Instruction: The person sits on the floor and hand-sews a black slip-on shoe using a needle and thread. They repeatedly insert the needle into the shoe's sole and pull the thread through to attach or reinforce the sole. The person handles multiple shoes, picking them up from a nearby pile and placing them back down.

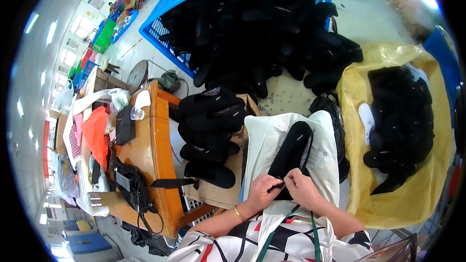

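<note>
A black cloth shoe (291,148) with a patterned lining lies on a white cloth-covered cushion (323,165) before me, its toe pointing away. My left hand (262,193) is closed in a pinch on the near, heel end of the shoe. Close beside it, my right hand (302,188) pinches at the same end with thumb and forefinger. Whether a small thing such as a needle or thread is between the fingertips, I cannot make out. Left of the cushion, several black shoes (208,148) are stacked on a cardboard box (233,184).
A blue crate (167,51) overflows with black shoes at the back. To the right stands a yellow sack (354,184) holding black shoe pieces and a white sole (366,121). On the left, a wooden table (153,162) bears a black bag (128,184) and cloths.
</note>
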Motion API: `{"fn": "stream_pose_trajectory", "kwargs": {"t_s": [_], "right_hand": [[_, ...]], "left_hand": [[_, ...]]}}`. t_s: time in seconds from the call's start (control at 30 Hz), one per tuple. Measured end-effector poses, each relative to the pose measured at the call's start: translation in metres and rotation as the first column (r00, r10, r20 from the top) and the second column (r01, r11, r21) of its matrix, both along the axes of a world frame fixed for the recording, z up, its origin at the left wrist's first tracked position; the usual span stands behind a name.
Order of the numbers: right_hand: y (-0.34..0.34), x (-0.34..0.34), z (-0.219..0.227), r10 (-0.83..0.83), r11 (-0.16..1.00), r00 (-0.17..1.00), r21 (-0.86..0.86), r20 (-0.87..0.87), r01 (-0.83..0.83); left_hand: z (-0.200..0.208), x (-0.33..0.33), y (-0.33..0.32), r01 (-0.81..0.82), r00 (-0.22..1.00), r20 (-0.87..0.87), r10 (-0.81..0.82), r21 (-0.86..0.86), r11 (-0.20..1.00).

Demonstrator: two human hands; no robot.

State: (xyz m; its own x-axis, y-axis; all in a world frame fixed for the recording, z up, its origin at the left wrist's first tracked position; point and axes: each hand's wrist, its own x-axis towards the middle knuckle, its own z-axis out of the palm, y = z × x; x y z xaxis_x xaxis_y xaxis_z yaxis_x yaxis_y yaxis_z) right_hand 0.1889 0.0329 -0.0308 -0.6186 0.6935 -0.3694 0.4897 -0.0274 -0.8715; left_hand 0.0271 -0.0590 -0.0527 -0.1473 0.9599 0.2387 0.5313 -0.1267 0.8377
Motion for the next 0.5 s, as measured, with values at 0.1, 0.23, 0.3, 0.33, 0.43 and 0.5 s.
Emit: {"fn": "stream_pose_trajectory", "kwargs": {"t_s": [0.1,0.23,0.3,0.33,0.43,0.5], "right_hand": [[0.004,-0.001,-0.002,0.024,0.998,1.0,-0.049,-0.01,-0.025],[0.018,0.005,0.017,0.149,0.986,0.989,-0.077,-0.02,-0.15],[0.024,0.006,0.01,0.25,0.942,0.968,0.235,-0.012,-0.241],[0.028,0.004,0.007,0.255,0.922,0.964,0.32,-0.074,-0.219],[0.034,-0.003,-0.005,0.32,0.886,0.937,0.396,-0.14,-0.243],[0.039,-0.004,-0.008,0.361,0.861,0.928,0.415,-0.091,-0.294]], "left_hand": [[-0.003,-0.001,0.002,0.006,1.0,-0.023,-0.006,0.021,1.0],[-0.009,-0.005,-0.004,0.074,0.994,-0.087,-0.069,0.056,0.996],[-0.012,-0.006,-0.005,0.085,0.992,-0.096,-0.078,0.063,0.994],[-0.012,-0.006,-0.005,0.09,0.991,-0.101,-0.083,0.066,0.994],[-0.007,-0.006,-0.004,0.114,0.989,-0.097,-0.108,0.06,0.992],[-0.005,-0.007,0.0,0.123,0.988,-0.101,-0.115,0.074,0.99]]}}
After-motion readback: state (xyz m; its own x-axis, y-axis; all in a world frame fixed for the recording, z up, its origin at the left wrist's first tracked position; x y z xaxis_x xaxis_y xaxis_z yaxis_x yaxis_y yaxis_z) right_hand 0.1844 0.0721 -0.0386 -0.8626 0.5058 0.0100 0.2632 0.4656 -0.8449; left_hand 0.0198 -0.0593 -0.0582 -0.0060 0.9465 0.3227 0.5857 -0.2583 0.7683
